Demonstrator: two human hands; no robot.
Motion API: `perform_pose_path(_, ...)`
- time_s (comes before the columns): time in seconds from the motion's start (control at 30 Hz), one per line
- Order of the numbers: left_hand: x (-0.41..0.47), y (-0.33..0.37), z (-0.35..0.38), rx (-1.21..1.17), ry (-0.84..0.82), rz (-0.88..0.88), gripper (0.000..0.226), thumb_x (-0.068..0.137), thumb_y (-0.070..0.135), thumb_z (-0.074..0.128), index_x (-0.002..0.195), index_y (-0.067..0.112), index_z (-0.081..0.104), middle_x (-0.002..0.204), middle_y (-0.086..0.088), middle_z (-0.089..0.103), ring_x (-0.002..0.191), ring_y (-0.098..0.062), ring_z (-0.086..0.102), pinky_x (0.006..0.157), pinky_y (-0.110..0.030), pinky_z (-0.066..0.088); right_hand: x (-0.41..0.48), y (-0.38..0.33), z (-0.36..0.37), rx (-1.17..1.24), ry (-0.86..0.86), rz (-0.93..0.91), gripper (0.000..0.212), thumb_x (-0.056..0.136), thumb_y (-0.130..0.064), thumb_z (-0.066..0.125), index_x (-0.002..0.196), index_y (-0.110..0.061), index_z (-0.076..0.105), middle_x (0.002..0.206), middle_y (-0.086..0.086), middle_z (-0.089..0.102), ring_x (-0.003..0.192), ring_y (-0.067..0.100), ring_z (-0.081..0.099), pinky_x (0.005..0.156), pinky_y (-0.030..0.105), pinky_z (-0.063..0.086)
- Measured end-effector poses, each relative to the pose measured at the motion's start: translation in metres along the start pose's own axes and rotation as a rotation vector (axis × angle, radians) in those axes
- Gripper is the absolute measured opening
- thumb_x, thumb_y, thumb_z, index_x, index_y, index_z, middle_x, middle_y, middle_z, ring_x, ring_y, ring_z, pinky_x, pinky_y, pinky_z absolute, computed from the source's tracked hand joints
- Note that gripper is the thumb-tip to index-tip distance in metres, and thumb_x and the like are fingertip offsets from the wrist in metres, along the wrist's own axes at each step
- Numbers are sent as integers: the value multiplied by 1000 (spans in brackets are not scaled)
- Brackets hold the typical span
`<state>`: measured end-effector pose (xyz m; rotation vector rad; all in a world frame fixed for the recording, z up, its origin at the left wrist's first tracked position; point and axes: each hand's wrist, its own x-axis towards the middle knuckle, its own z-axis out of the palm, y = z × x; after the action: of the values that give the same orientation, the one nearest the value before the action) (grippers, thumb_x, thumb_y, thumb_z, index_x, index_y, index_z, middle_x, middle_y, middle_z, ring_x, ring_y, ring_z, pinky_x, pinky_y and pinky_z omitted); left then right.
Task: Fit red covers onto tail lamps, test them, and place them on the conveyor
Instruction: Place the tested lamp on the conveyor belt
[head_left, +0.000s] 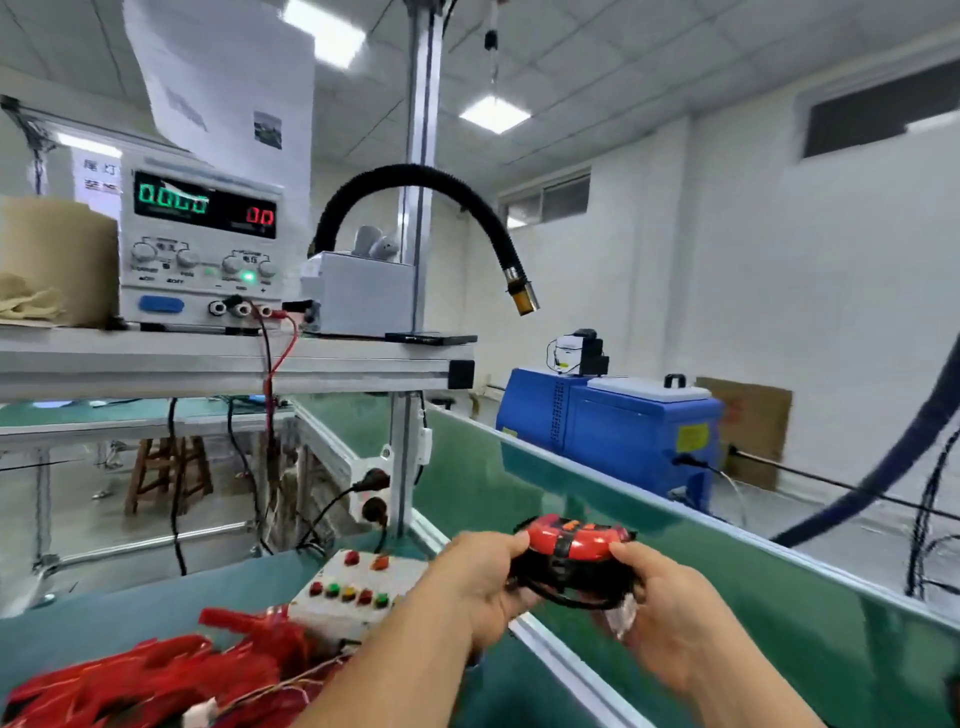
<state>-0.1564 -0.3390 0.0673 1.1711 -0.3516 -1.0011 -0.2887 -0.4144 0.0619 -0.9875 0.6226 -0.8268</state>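
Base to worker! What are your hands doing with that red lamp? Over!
Left hand and right hand both grip the red-covered tail lamp. Lamp held over the green conveyor. Button box sits left of the belt.

I am holding the tail lamp (576, 545) between my left hand (483, 582) and right hand (670, 618), over the conveyor (519, 467). The button box (358, 587) is sitting just left of my left hand, with the pile of covers (156, 675) nearer me, perhaps touching it. The power supply (202, 244) is standing on the shelf (208, 358) above; the machine (613, 421) is sitting beyond the conveyor.
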Motion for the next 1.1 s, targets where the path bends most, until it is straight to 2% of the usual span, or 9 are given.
perform_pose_path(0.17, 20, 7, 19, 28, -37, -22, 16, 98, -4, 47, 104, -10, 60, 83, -18, 65, 72, -27, 61, 58, -36, 57, 34, -17, -18, -17, 43, 62, 14, 96, -3, 48, 98, 6, 58, 71, 16, 71, 59, 24, 65, 43, 26, 49)
perform_pose_path(0.23, 23, 0, 22, 50, -4, 31, 15, 97, -6, 46, 99, -8, 61, 74, -15, 68, 71, -26, 59, 62, -35, 55, 49, -12, -20, -22, 40, 55, 22, 99, -3, 43, 100, 9, 61, 79, 18, 74, 72, 27, 69, 58, 33, 56)
perform_pose_path(0.33, 25, -20, 30, 152, 154, 264, 13, 91, -5, 57, 89, 6, 63, 87, -12, 70, 86, -30, 65, 86, -44, 56, 73, 6, -20, -61, 89, 41, 30, 99, -5, 42, 108, 12, 64, 105, 25, 70, 96, 38, 65, 79, 42, 51)
perform_pose_path(0.47, 28, -37, 40, 366, 450, 450, 14, 86, 12, 70, 95, 13, 60, 102, -8, 65, 91, -24, 64, 86, -39, 55, 93, 28, -11, -8, 98, 162, 24, 99, -9, 41, 96, -4, 65, 81, 13, 68, 66, 25, 62, 53, 27, 45)
perform_pose_path(0.6, 41, -37, 32, 439, 532, 427, 27, 86, 20, 71, 108, 8, 61, 111, -9, 62, 99, -27, 62, 93, -41, 51, 105, 38, -3, -82, 94, 213, 24, 95, -7, 42, 82, -12, 61, 70, 7, 59, 57, 17, 48, 49, 24, 32)
perform_pose_path(0.7, 53, -33, 23, 385, 515, 354, 22, 89, 20, 68, 107, 9, 62, 105, -10, 66, 96, -29, 64, 90, -42, 54, 109, 33, 6, -141, 109, 212, 25, 94, -3, 43, 75, -9, 58, 68, 11, 59, 58, 19, 50, 50, 24, 36)
perform_pose_path(0.8, 70, -25, 8, 161, 416, 202, 8, 92, 0, 54, 95, 0, 61, 95, -20, 67, 88, -34, 65, 86, -43, 56, 114, 29, 10, -257, 168, 95, 22, 91, 2, 45, 75, -7, 56, 72, 14, 57, 61, 22, 50, 56, 27, 38)
perform_pose_path(0.93, 83, -22, -8, 44, 301, 113, 32, 91, -18, 34, 87, -1, 62, 73, -15, 70, 70, -26, 63, 61, -35, 55, 107, 40, 7, -378, 119, -151, 34, 91, 5, 43, 72, -8, 68, 72, 8, 67, 63, 18, 55, 58, 25, 43)
perform_pose_path(1.1, 93, -23, -4, 141, 177, 211, 47, 92, -18, 31, 103, 9, 68, 99, -14, 72, 103, -31, 64, 100, -46, 49, 97, 50, 4, -235, 120, -278, 45, 96, 6, 38, 88, -22, 73, 101, 6, 74, 95, 22, 64, 94, 41, 49)
